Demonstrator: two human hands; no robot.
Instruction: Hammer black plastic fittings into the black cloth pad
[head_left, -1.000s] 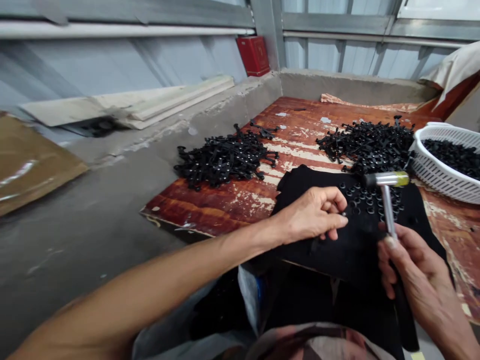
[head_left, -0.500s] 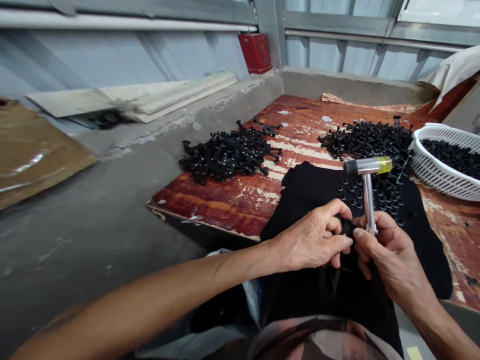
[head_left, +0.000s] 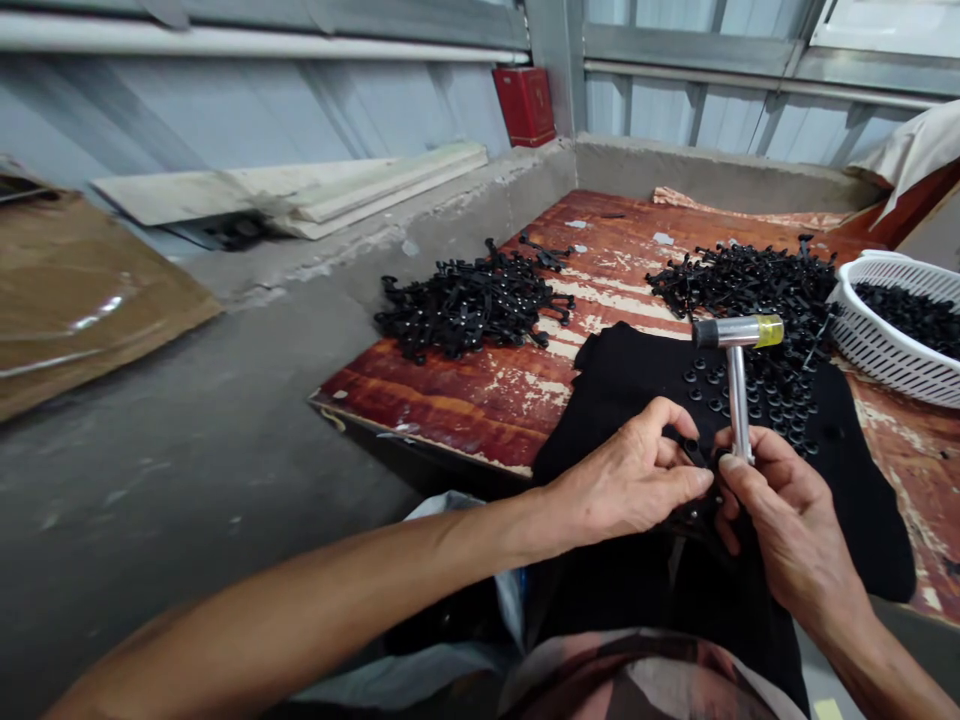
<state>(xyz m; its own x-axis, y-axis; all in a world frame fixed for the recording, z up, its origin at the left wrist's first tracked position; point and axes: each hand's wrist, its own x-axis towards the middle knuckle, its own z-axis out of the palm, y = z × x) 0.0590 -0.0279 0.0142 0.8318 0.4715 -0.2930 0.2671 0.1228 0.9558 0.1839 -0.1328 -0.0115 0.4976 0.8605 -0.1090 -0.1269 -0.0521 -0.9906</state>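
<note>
L hand (head_left: 637,480): thumb + index pinched on small blk part (head_left: 694,453), at near side of blk cloth (head_left: 611,375). R hand (head_left: 791,520) just beside, fingers wrapped round 2-faced mallet (head_left: 738,390), head up, 1 face blk, other yellow; can't tell if R fingertips also grip a blk pc. Blk rings (head_left: 776,398) on cloth beyond. Worn red-brown table (head_left: 420,405) has L pile (head_left: 469,305) + R pile (head_left: 742,285) of blk parts, latter just beside white slotted basket (head_left: 892,340) w/ more blk pcs.
</note>
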